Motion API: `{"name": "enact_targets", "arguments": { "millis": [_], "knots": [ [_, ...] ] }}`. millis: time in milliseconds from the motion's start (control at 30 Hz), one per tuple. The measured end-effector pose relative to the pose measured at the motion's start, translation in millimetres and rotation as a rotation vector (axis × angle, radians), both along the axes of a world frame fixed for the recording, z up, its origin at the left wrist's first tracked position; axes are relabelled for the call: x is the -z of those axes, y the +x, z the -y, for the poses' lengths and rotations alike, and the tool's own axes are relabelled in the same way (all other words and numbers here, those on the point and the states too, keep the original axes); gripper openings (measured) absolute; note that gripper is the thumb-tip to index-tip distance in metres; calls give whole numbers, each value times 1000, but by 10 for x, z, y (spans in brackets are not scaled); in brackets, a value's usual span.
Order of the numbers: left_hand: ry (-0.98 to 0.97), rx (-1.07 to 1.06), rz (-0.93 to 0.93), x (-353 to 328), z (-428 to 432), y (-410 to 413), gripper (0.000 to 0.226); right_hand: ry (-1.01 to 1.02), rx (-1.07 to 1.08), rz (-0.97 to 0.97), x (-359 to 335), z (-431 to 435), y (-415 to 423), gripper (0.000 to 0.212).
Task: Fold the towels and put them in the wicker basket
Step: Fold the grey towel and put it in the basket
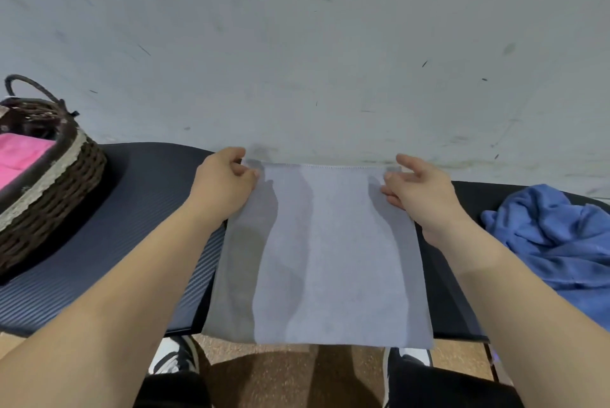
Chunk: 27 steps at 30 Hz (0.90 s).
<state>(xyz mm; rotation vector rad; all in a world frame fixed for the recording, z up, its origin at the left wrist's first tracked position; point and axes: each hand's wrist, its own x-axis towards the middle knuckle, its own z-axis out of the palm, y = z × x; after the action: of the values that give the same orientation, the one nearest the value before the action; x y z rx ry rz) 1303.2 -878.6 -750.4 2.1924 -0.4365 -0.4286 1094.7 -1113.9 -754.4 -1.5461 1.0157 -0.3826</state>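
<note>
At 6 o'clock, nearest the camera, 2 black-and-white shoes [175, 358] stand on a brown floor [280, 374]. Just beyond them the near edge of a pale grey towel [330, 259] hangs a little over the front of the bench [132, 209], whose top is covered by a dark ribbed mat. The towel lies flat and smooth, a neat rectangle running away toward 12 o'clock. At its far edge the left hand [224, 183] pinches the 11 o'clock corner with curled fingers, and the right hand [416, 189] holds the 1 o'clock corner between thumb and fingertips (its other fingers are looser). At 3 o'clock a blue towel [554, 236] lies crumpled on the bench, apart from the grey one. At 9 o'clock sits the wicker basket [59, 183], with a folded pink towel [19, 156] inside. Behind everything rises a scuffed grey wall [297, 44].
</note>
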Motion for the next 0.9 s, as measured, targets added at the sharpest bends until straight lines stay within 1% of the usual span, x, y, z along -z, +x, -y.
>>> {"name": "enact_targets", "arguments": {
  "millis": [33,100,200,233,333,400,467,533,600,667,700,733,800,833,900],
  "knots": [
    [49,45,26,-40,-49,-23,49,-44,-44,-24,-26,-7,-27,54],
    [153,132,110,-134,-184,-103,45,-161,-119,-95,-120,-65,-80,47],
    [264,247,155,-229,-468,-299,31,-340,-319,-206,-306,-322,-178,18],
    [298,290,146,-249,-554,-377,27,-371,-414,-235,-352,-445,-221,12],
    [441,407,139,-270,-736,-632,23,-400,-666,-328,-373,-828,-353,22],
    [512,435,151,-221,-865,-777,25,-423,-745,-356,-272,-1019,-415,30],
    [510,446,137,-132,-1041,-864,26,-459,-802,-353,-147,-1143,-467,38],
    [444,509,141,-53,-1243,-906,31,-486,-847,-334,-38,-1196,-511,40],
    [390,620,201,2,-1406,-898,43,-531,-865,-285,30,-1193,-548,38],
    [419,722,276,47,-1495,-896,55,-549,-864,-227,34,-1176,-591,37],
    [447,759,331,75,-1518,-914,55,-565,-877,-217,21,-1169,-617,36],
    [451,779,398,114,-1530,-934,51,-593,-903,-216,7,-1170,-643,35],
    [374,780,488,182,-1545,-958,35,-667,-962,-234,22,-1187,-699,38],
    [319,766,487,206,-1554,-950,27,-714,-988,-251,52,-1204,-727,43],
    [223,716,399,213,-1565,-907,18,-820,-1028,-293,129,-1250,-767,54]
  ]
}}
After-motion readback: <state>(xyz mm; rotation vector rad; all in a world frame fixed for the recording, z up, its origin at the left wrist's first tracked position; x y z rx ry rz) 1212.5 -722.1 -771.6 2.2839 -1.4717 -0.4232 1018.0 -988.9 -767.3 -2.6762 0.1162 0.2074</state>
